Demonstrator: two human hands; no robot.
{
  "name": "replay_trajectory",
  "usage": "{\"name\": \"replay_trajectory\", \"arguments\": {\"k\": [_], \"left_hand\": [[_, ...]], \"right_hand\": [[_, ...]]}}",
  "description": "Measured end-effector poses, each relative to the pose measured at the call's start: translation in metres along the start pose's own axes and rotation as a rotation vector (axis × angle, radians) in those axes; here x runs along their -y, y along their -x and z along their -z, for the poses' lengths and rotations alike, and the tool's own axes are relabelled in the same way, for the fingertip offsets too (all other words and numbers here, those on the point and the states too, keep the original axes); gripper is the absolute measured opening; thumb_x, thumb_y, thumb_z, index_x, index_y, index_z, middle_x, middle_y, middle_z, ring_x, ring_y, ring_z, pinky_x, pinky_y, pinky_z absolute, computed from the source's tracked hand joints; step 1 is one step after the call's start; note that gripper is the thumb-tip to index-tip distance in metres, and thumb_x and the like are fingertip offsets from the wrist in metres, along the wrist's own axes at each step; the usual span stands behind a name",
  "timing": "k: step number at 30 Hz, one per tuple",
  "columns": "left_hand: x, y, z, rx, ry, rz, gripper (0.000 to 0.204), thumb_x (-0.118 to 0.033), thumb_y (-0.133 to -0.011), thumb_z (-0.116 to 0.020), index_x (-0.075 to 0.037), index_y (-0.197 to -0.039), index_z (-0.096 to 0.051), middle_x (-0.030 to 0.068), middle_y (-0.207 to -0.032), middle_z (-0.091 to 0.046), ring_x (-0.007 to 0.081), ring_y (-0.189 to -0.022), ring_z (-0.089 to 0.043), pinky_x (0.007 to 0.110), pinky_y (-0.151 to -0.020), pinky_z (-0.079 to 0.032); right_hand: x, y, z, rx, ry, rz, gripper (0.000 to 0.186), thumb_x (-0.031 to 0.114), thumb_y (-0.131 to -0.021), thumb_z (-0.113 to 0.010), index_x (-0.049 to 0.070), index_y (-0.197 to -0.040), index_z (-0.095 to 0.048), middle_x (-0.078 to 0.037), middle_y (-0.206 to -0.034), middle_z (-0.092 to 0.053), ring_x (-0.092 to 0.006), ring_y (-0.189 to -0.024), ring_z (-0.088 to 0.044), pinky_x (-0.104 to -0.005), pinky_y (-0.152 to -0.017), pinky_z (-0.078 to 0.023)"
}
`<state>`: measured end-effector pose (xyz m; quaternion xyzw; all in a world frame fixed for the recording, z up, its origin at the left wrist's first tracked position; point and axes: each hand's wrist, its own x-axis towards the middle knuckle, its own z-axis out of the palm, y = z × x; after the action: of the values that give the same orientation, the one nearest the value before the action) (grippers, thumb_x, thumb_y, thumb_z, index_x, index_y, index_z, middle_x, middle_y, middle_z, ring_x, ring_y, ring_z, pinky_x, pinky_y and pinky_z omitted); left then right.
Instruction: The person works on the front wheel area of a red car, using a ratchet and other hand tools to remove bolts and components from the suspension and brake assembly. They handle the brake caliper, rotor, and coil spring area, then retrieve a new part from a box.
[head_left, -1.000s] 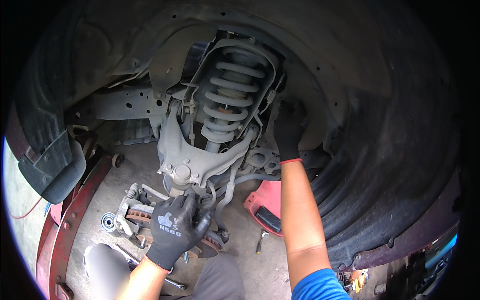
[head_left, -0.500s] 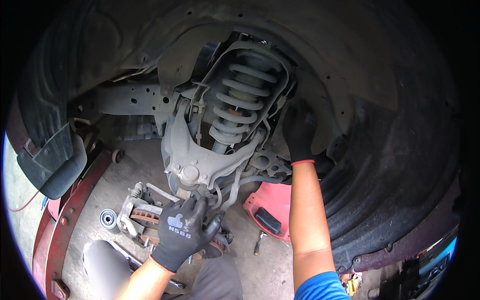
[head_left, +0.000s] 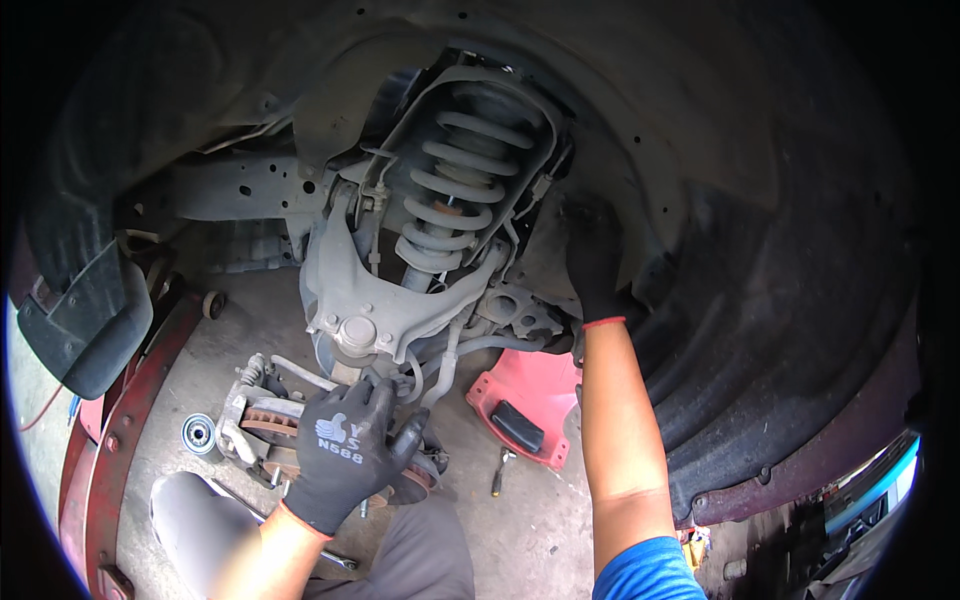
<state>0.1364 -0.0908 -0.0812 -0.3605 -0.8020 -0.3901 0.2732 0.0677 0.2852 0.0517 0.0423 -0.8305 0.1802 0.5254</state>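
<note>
My left hand [head_left: 345, 450], in a black glove, curls over the upper part of the steering knuckle, just below the ball joint of the grey upper control arm [head_left: 400, 312]. Its palm hides most of the knuckle. The rusty brake disc [head_left: 272, 424] shows to its left. My right hand [head_left: 592, 245], also gloved, reaches up inside the wheel well, to the right of the coil spring [head_left: 455, 185]. Dark shadow hides its fingers and whatever they touch.
Black liner [head_left: 720, 380] curves round the right side. A red metal beam [head_left: 130, 420] runs along the left. On the floor are an oil filter [head_left: 198, 434], a red plastic piece [head_left: 525, 405], a screwdriver [head_left: 499, 472] and a wrench [head_left: 335, 559] between my legs.
The view has shifted slightly, so the suspension parts appear further left. My left hand stays at the knuckle and my right hand stays in the wheel well, reaching a little deeper beside the spring.
</note>
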Motion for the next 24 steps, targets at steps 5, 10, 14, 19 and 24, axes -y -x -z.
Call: {"name": "replay_trajectory", "arguments": {"k": [5,10,14,19,24], "left_hand": [[0.001,0.001,-0.002,0.063,-0.036,0.028,0.027,-0.029,-0.083,-0.078,-0.007,-0.094,-0.066,0.0071,-0.069,-0.063,0.0302,-0.063,-0.064,0.043,-0.062,-0.048],[-0.001,0.003,-0.006,0.053,-0.049,0.021,0.027,-0.028,-0.084,-0.078,-0.006,-0.097,-0.068,0.0088,-0.072,-0.064,0.0322,-0.067,-0.064,0.045,-0.066,-0.048],[-0.003,0.002,-0.002,0.098,0.047,0.065,0.026,-0.027,-0.084,-0.079,-0.006,-0.096,-0.069,0.0105,-0.075,-0.066,0.0332,-0.070,-0.066,0.045,-0.067,-0.050],[-0.003,0.004,-0.002,0.091,0.003,0.040,0.026,-0.026,-0.085,-0.079,-0.006,-0.097,-0.070,0.0115,-0.079,-0.069,0.0345,-0.072,-0.067,0.045,-0.067,-0.051],[-0.001,0.001,-0.010,0.023,-0.026,0.015,0.023,-0.025,-0.083,-0.077,-0.009,-0.095,-0.068,0.0102,-0.075,-0.065,0.0323,-0.069,-0.065,0.045,-0.064,-0.049]], "right_hand": [[-0.020,-0.019,0.007,0.116,0.363,-0.163,0.029,0.027,-0.100,-0.061,0.002,-0.108,-0.074,-0.018,-0.103,-0.074,-0.0350,-0.097,-0.070,-0.0452,-0.089,-0.052],[-0.012,-0.037,0.022,0.427,0.876,0.189,0.031,0.029,-0.100,-0.063,0.003,-0.112,-0.074,-0.017,-0.110,-0.075,-0.0294,-0.097,-0.071,-0.0398,-0.090,-0.052],[0.000,-0.017,0.021,0.277,-0.065,-0.264,0.042,0.038,-0.097,-0.068,0.001,-0.116,-0.071,-0.020,-0.103,-0.073,-0.0286,-0.089,-0.071,-0.0415,-0.083,-0.053],[-0.021,-0.001,0.011,0.192,0.167,-0.116,0.036,0.030,-0.098,-0.064,0.009,-0.126,-0.069,-0.021,-0.105,-0.072,-0.0332,-0.090,-0.070,-0.0464,-0.086,-0.054],[-0.054,-0.027,0.011,0.263,1.039,0.468,0.042,0.020,-0.092,-0.063,0.019,-0.133,-0.068,-0.017,-0.106,-0.073,-0.0324,-0.095,-0.070,-0.0486,-0.088,-0.054]]}}
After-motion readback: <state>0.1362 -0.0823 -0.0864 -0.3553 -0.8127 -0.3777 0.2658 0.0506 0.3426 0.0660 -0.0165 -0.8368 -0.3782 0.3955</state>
